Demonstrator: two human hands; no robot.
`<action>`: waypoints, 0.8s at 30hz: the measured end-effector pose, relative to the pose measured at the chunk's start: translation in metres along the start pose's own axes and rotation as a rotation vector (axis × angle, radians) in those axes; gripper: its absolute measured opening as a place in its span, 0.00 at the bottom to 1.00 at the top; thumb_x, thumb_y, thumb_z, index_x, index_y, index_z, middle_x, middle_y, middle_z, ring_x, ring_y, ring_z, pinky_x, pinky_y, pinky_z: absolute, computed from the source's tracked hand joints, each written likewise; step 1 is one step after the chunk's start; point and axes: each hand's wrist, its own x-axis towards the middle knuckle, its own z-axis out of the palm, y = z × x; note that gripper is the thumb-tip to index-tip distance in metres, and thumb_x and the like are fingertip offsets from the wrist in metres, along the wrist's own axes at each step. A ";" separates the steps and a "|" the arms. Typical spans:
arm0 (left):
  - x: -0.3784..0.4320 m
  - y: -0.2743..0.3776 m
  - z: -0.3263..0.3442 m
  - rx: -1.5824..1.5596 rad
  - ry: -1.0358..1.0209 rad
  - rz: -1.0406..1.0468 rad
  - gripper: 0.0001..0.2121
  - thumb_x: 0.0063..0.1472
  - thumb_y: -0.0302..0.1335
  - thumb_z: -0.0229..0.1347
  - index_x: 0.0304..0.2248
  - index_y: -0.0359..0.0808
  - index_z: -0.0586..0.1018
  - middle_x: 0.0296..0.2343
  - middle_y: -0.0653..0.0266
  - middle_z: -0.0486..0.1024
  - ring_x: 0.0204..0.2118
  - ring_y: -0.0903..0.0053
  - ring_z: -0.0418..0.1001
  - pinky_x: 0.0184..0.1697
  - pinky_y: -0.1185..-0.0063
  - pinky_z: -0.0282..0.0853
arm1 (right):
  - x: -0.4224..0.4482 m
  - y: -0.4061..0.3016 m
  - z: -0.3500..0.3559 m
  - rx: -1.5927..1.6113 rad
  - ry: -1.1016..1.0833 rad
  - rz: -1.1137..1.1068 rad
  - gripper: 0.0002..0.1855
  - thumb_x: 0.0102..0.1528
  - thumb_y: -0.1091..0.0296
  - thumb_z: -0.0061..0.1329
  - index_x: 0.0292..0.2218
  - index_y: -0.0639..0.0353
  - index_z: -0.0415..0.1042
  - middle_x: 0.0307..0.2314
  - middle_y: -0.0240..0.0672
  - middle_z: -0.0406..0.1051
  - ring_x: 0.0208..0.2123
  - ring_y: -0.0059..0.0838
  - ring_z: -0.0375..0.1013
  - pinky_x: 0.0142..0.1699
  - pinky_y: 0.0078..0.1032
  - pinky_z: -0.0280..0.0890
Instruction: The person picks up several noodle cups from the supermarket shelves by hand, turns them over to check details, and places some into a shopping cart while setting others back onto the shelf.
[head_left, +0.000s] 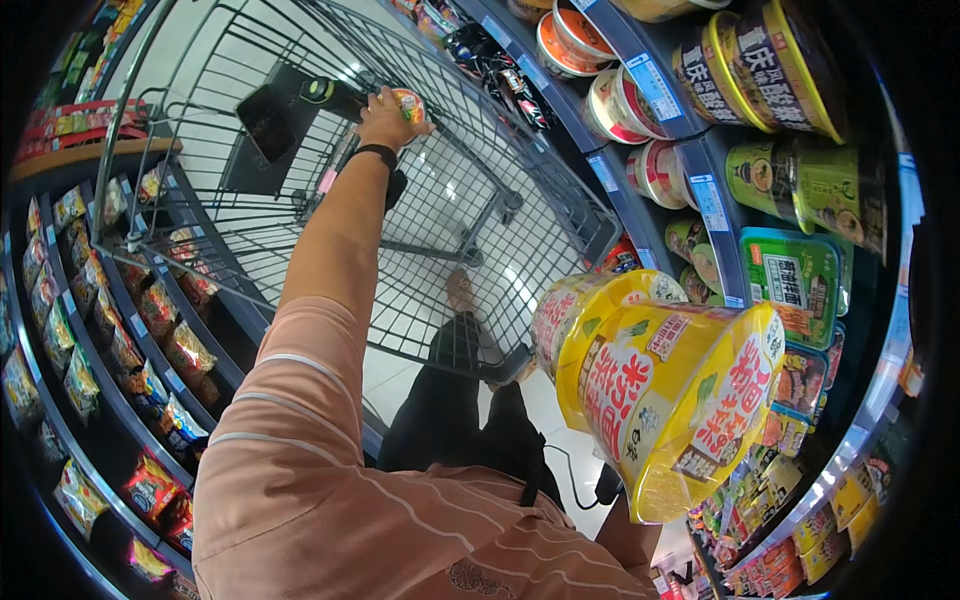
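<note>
My left hand (386, 120) reaches into the wire shopping cart (491, 367), its fingers around a small tub with a colourful printed lid (409, 105). Beside it lie a dark bottle-like item with a green-ringed end (319, 91) and a black phone (266, 124) on a dark flat panel. At the right, yellow instant-noodle bowls (637, 382) in clear wrap are held up, tilted, in front of the shelf. My right forearm (634, 532) runs up to them; the bowls hide most of my right hand.
Shelving on the right holds purple-and-yellow noodle bowls (784, 67), green cups (825, 180) and a green noodle tray (791, 281). Bagged goods (191, 349) fill the left shelves (82, 360). The cart's near edge is close to my legs, and its right side is close to the right shelf.
</note>
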 end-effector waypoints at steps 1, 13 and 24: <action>0.003 0.002 0.003 0.008 -0.007 0.013 0.61 0.40 0.59 0.68 0.66 0.39 0.47 0.64 0.48 0.49 0.64 0.51 0.53 0.63 0.61 0.57 | 0.002 0.002 0.000 0.005 0.010 0.007 0.30 0.63 0.54 0.49 0.60 0.56 0.60 0.53 0.36 0.68 0.52 0.33 0.70 0.56 0.33 0.68; 0.019 0.011 0.010 0.073 -0.015 -0.024 0.56 0.41 0.62 0.66 0.64 0.42 0.55 0.60 0.54 0.57 0.63 0.50 0.55 0.57 0.49 0.60 | 0.012 0.016 -0.008 0.027 0.045 0.055 0.31 0.62 0.53 0.49 0.61 0.56 0.59 0.54 0.36 0.67 0.53 0.33 0.69 0.56 0.33 0.68; -0.004 -0.013 0.040 0.042 -0.094 0.014 0.59 0.42 0.58 0.67 0.67 0.52 0.44 0.65 0.56 0.46 0.66 0.40 0.42 0.58 0.44 0.57 | 0.017 0.018 0.000 0.048 -0.006 0.053 0.32 0.62 0.53 0.50 0.61 0.55 0.58 0.54 0.35 0.67 0.54 0.33 0.69 0.57 0.34 0.67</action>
